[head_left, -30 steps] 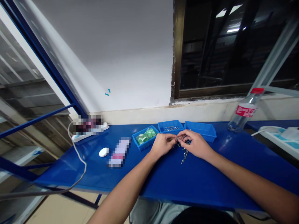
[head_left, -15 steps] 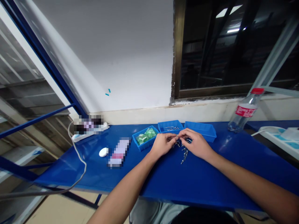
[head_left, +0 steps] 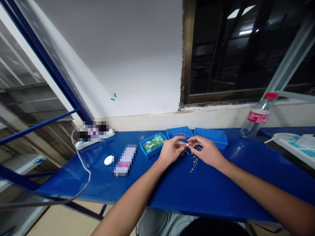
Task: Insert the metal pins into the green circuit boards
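Note:
My left hand (head_left: 171, 151) and my right hand (head_left: 205, 150) meet over the blue table, fingertips nearly touching. Between them is a small shiny metal piece (head_left: 187, 145), pinched in my right fingertips. The left thumb and fingers close in on the same piece from the other side. Beneath and between the hands lies a loose pile of metal screws (head_left: 194, 163), partly hidden by the fingers. Just behind stands a blue tray (head_left: 168, 134) with a few screws inside. A second blue tray (head_left: 147, 156) holds green clear packets (head_left: 155, 143). The third blue tray (head_left: 222, 144) is behind my right hand.
A bottle with a red cap (head_left: 257, 117) stands at the back right, near a white power strip (head_left: 297, 146). At left are a round white object (head_left: 108, 160), a blurred flat item (head_left: 126, 160), another power strip (head_left: 94, 139) and a cable (head_left: 86, 168).
My left index finger has lifted and spread a little from the thumb. The small metal piece between the fingertips shows more clearly. Both arms are almost still.

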Action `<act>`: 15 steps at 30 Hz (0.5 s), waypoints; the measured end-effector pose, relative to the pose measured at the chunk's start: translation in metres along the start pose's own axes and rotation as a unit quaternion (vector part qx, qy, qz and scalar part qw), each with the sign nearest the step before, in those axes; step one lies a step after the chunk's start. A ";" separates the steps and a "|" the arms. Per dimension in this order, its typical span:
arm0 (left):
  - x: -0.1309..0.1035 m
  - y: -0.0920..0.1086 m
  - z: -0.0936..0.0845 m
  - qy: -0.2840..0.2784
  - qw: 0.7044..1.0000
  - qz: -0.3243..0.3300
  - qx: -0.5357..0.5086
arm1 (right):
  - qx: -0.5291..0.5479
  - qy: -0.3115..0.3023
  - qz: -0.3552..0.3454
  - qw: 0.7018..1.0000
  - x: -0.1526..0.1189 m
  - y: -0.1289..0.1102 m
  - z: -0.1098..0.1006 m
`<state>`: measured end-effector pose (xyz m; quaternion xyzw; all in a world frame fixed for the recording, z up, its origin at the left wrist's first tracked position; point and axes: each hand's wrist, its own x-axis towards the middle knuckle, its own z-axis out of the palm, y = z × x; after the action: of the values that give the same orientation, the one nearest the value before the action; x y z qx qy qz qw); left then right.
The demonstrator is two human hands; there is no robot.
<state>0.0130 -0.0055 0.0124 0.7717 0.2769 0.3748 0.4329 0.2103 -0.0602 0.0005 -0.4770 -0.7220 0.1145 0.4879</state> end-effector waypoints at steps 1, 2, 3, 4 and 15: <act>0.000 0.000 0.000 0.001 1.000 0.001 -0.005 | -0.018 -0.003 -0.021 1.000 0.000 -0.001 -0.001; 0.000 0.000 0.000 0.001 1.000 0.002 -0.009 | -0.032 -0.007 -0.041 0.999 0.000 -0.003 -0.002; 0.000 -0.001 0.000 -0.001 1.000 0.003 -0.011 | -0.043 -0.011 -0.059 0.997 0.000 -0.004 -0.003; 0.000 -0.001 0.000 -0.002 1.000 0.003 -0.011 | -0.050 -0.014 -0.074 0.996 0.001 -0.006 -0.004; -0.004 0.007 -0.001 -0.147 0.945 0.162 0.243 | -0.242 0.065 -0.046 0.967 0.012 0.032 -0.035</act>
<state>0.0110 -0.0113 0.0170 0.9344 0.1637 0.2435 0.2019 0.2563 -0.0445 0.0055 -0.5532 -0.7164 -0.1178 0.4084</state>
